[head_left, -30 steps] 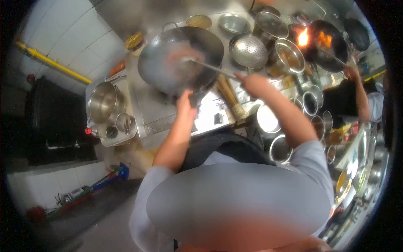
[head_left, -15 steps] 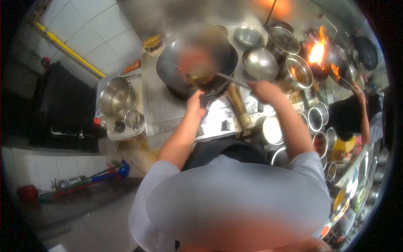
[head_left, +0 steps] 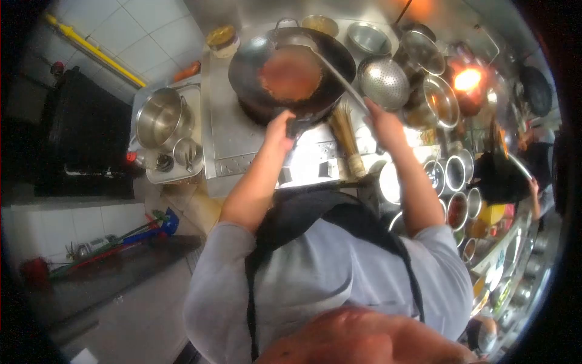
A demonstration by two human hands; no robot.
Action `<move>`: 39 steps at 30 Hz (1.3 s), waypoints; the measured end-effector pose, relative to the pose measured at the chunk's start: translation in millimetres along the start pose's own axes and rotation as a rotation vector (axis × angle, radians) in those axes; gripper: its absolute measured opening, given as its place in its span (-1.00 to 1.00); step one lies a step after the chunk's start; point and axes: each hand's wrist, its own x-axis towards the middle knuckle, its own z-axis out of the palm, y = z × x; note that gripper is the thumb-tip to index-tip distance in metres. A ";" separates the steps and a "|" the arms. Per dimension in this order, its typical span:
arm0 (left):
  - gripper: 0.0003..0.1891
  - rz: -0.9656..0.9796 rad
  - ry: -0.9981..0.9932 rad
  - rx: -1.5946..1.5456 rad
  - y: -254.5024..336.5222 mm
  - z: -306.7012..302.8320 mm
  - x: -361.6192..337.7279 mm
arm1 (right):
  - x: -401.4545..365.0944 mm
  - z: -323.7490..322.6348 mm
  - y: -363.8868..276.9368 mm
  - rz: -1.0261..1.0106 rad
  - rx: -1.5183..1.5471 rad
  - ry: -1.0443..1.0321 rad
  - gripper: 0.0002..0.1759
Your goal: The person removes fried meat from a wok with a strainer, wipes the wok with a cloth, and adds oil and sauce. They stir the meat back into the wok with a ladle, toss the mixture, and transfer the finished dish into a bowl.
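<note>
A large dark wok point(head_left: 242, 64) sits on the stove with reddish food point(head_left: 291, 73) in its middle. My left hand point(head_left: 280, 132) is closed round the wok's handle point(head_left: 298, 126) at the near edge. From the right, my right hand point(head_left: 383, 121) grips the long metal handle of a ladle point(head_left: 342, 79). The ladle's head reaches into the far part of the wok, over the food. Just right of the wok's near side lies a bamboo brush point(head_left: 345, 136), touched by neither hand.
A perforated strainer point(head_left: 383, 82) and metal bowls point(head_left: 368, 39) stand right of the wok. Flame point(head_left: 468, 79) burns farther right, near a co-worker's hand point(head_left: 533, 187). Several round containers point(head_left: 454, 172) line the right side. A steel pot point(head_left: 160, 118) stands left.
The food now lies spread in the wok's middle, and the ladle's head sits farther back. My right hand has moved slightly up. The flame at right is smaller, and the co-worker's hand is lower.
</note>
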 end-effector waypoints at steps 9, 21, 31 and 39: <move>-0.79 0.009 0.015 0.006 -15.9 -25.1 44.2 | 45.9 21.5 -8.3 -0.098 -0.267 -0.095 -0.36; -0.80 0.018 0.052 -0.037 -5.5 -10.4 27.6 | 32.5 -39.5 20.4 -0.083 -0.521 -0.283 -0.30; -0.86 0.053 -0.014 -0.059 -5.5 -16.9 28.6 | 13.9 -64.7 48.5 -0.126 -0.620 -0.346 -0.29; -0.84 0.065 0.013 -0.025 -14.8 -31.2 49.0 | 32.2 -14.1 45.9 -0.158 -0.374 -0.231 -0.35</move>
